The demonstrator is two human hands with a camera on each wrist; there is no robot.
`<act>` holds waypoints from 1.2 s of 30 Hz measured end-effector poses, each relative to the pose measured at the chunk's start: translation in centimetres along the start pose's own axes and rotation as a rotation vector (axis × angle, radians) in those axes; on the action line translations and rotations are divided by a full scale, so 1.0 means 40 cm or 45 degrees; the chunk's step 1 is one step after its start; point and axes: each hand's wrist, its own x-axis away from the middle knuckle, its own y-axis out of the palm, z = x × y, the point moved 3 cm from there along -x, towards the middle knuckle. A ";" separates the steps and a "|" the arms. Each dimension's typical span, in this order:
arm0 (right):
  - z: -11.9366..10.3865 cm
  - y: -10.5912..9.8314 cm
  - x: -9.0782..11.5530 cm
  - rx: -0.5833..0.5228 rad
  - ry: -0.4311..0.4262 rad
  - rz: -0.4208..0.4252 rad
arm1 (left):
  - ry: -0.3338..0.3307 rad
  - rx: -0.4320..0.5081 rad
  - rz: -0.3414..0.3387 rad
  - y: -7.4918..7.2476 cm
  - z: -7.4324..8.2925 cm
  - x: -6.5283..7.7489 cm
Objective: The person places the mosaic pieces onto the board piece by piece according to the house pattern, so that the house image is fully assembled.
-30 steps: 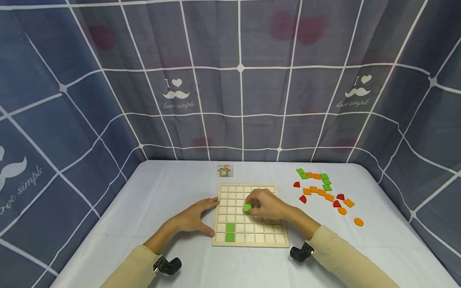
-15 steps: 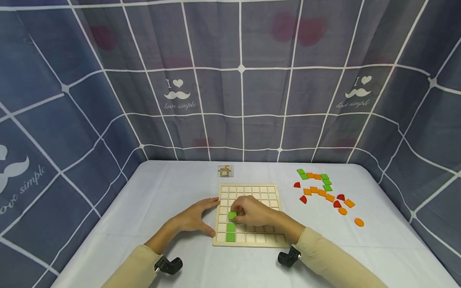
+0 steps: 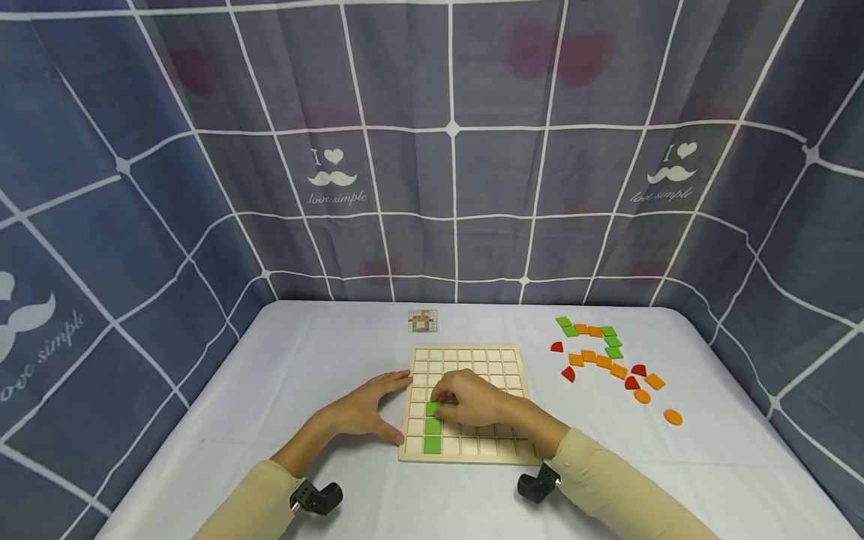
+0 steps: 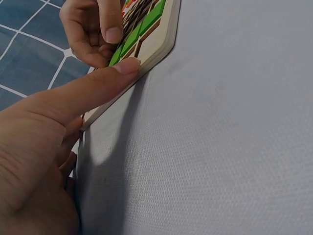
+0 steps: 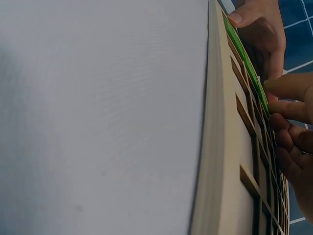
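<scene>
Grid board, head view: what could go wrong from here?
1. The right hand partly covers the farthest green tile in the column of three, so a skewed seat could go unnoticed.
2. The left hand touches only the left edge of the grid board; an uneven press might shift or turn it.
3. Two orange discs lie loose to the board's right; a wide swing of that arm could scatter them.

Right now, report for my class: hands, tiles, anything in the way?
Left hand on board's left edge. Right hand pinching farthest green tile, third in its column. In the way: right hand, hiding part of board.
</scene>
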 end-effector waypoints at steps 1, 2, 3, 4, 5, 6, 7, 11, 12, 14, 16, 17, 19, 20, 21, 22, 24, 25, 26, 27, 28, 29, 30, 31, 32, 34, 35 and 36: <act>0.001 0.001 0.000 0.001 -0.001 0.001 | 0.000 0.003 -0.001 0.000 0.001 0.000; 0.003 0.001 0.001 0.001 -0.001 0.001 | -0.001 0.008 -0.002 0.000 0.001 0.000; 0.004 0.002 0.001 0.001 -0.001 0.000 | -0.002 0.012 -0.004 0.000 0.002 0.000; 0.004 0.003 0.001 0.003 -0.001 -0.002 | -0.001 0.014 -0.005 0.001 0.002 0.000; 0.004 0.003 0.001 0.004 -0.003 -0.003 | -0.002 0.017 -0.005 0.001 0.002 0.000; 0.005 0.004 0.001 0.005 -0.002 -0.004 | -0.001 0.016 -0.005 0.001 0.002 -0.001; 0.005 0.004 0.001 0.007 -0.001 -0.002 | 0.002 0.016 -0.004 0.001 0.002 -0.001; 0.001 0.001 0.000 0.010 0.002 -0.004 | 0.005 0.011 0.002 0.000 0.000 -0.001; 0.000 0.000 0.000 0.011 0.002 -0.007 | 0.004 0.008 0.003 0.000 -0.001 -0.002; -0.004 -0.004 0.002 0.015 -0.006 -0.020 | 0.004 0.002 0.004 0.000 -0.002 -0.003; -0.007 -0.012 0.006 0.024 -0.018 -0.031 | 0.002 0.001 0.004 0.000 -0.002 -0.004; -0.008 -0.017 0.009 0.031 -0.025 -0.035 | 0.002 0.004 0.003 0.001 -0.002 -0.004; -0.008 -0.031 0.016 0.053 -0.037 -0.028 | 0.002 0.003 0.005 0.001 -0.002 -0.005; -0.006 -0.039 0.020 0.065 -0.044 -0.019 | 0.003 0.006 0.006 0.001 -0.001 -0.004; -0.004 -0.049 0.025 0.077 -0.042 -0.008 | 0.002 0.007 0.007 0.001 -0.002 -0.005; 0.000 -0.059 0.030 0.089 -0.042 0.004 | 0.002 0.006 0.009 0.001 -0.002 -0.005; 0.008 -0.081 0.042 0.102 -0.041 0.032 | 0.004 0.007 0.013 0.001 -0.002 -0.006; 0.013 -0.092 0.050 0.100 -0.036 0.040 | 0.004 0.008 0.015 0.002 -0.001 -0.006; 0.016 -0.103 0.058 0.106 -0.038 0.053 | 0.004 0.010 0.016 0.002 -0.001 -0.006; 0.022 -0.114 0.066 0.113 -0.032 0.063 | 0.001 0.008 0.018 0.003 -0.001 -0.007; 0.026 -0.126 0.075 0.114 -0.024 0.074 | 0.000 0.008 0.019 0.003 -0.001 -0.008; 0.032 -0.137 0.085 0.119 -0.013 0.084 | -0.003 0.007 0.021 0.003 -0.001 -0.008; 0.037 -0.148 0.094 0.120 0.001 0.093 | -0.005 0.007 0.022 0.003 -0.001 -0.008; 0.042 -0.158 0.104 0.123 0.017 0.102 | -0.007 0.006 0.022 0.003 -0.001 -0.008; 0.046 -0.169 0.114 0.125 0.031 0.110 | -0.007 0.007 0.022 0.003 -0.001 -0.008; 0.057 -0.190 0.135 0.116 0.067 0.124 | -0.006 0.008 0.023 0.003 0.000 -0.006; 0.063 -0.199 0.144 0.115 0.077 0.131 | -0.006 0.009 0.024 0.002 0.001 -0.005; 0.067 -0.209 0.154 0.114 0.089 0.138 | -0.004 0.011 0.024 0.002 0.001 -0.005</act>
